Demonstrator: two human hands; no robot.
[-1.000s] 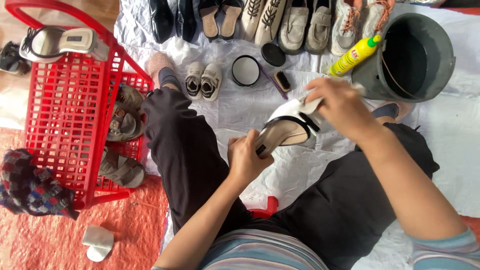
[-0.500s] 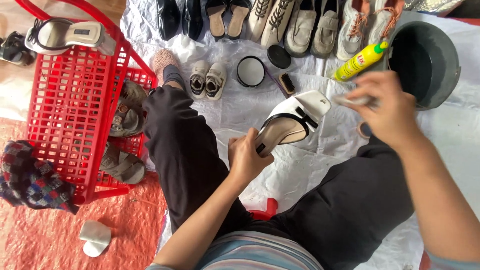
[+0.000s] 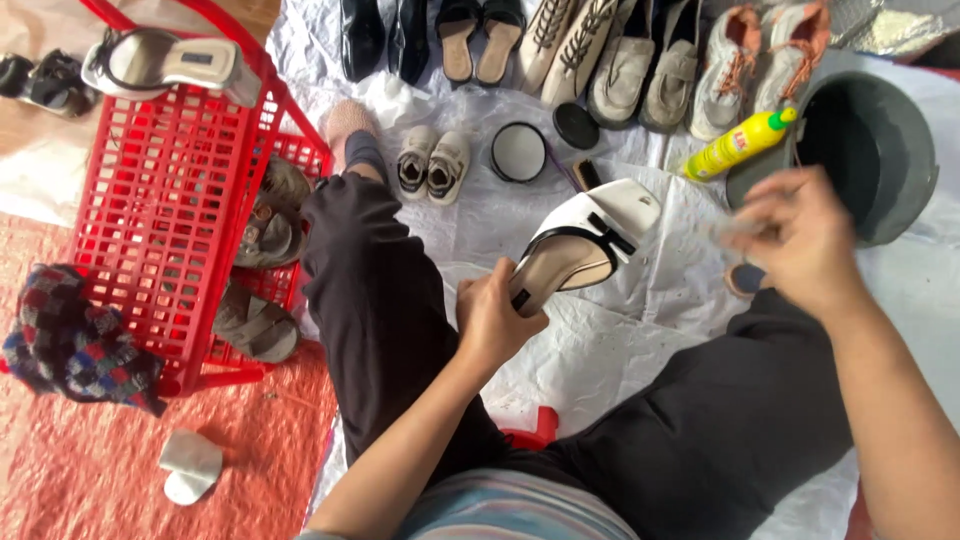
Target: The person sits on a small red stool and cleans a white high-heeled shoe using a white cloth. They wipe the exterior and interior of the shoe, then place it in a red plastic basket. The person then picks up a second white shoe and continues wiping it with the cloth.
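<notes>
**White slipper held over the lap, right hand raised by the bucket**

The person is sitting on a white plastic sheet [image 3: 620,350] with dark-trousered legs stretched out. The left hand [image 3: 492,322] is gripping the heel end of a white slipper [image 3: 585,245] with a black strap, its fingers [image 3: 480,290] clenched around the sole so that the shoe is hanging tilted above the sheet, between the knees, toe pointing toward the upper right. The right hand [image 3: 795,240] is hovering well apart from the slipper, just in front of a grey bucket [image 3: 900,190]; its fingers are pinching something small and pale (too blurred to identify).

A yellow bottle [image 3: 738,143] with a green cap is lying beside the bucket's rim. A round open tin [image 3: 518,152] and its dark lid [image 3: 576,126] are resting on the sheet beyond the slipper, near a tiny pair of children's shoes [image 3: 432,163]. A row of shoes [image 3: 600,50] is lining the far edge. On the left, a red plastic basket [image 3: 160,200] is holding worn sandals, with a heeled shoe [image 3: 165,62] resting on its rim and a patchwork cloth [image 3: 70,340] lying against its near side.
</notes>
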